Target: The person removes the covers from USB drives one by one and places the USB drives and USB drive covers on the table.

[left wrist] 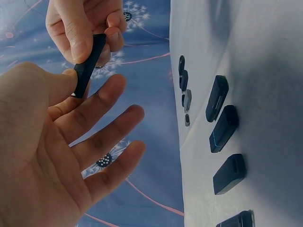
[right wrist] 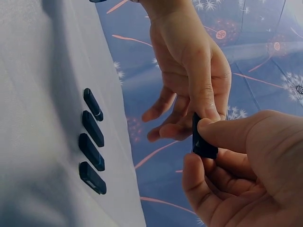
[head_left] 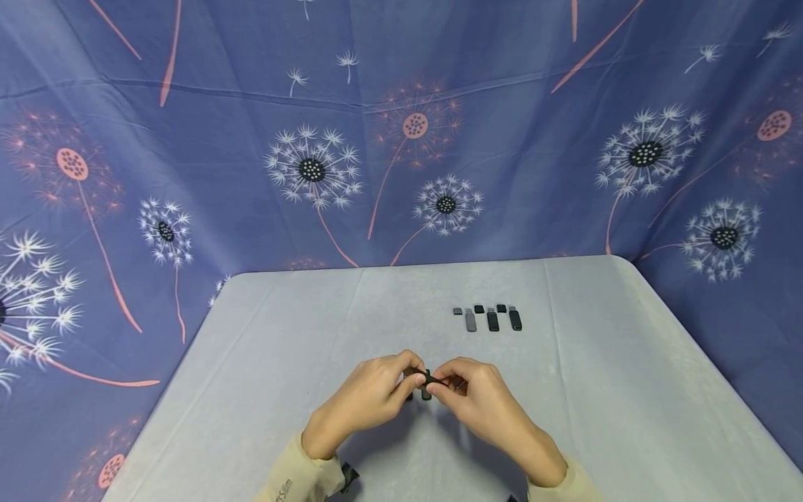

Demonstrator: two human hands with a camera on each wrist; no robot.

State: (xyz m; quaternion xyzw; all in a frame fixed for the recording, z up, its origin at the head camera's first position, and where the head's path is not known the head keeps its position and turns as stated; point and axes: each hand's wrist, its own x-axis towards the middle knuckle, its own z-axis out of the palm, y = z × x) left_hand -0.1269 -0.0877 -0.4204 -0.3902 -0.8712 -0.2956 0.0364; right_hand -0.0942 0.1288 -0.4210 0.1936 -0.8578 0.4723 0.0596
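Both hands pinch a small black USB flash drive (left wrist: 90,65) between them, held up over the table. My left hand (head_left: 374,392) has thumb and index finger on one end, its other fingers spread in the left wrist view. On the opposite end, my right hand (head_left: 482,399) grips with its thumb on top and fingers curled beneath. The cap seam is hidden by the fingers. Below the hands lies a row of several dark flash drives (right wrist: 92,151), mostly covered by the hands in the head view.
Farther back on the pale tablecloth (head_left: 301,328) lie a grey flash drive (head_left: 471,321) and two black flash drives (head_left: 493,321), uncapped with metal plugs showing. Three small caps (head_left: 479,309) sit beside them. A blue dandelion-print curtain (head_left: 527,139) surrounds the table's back and sides.
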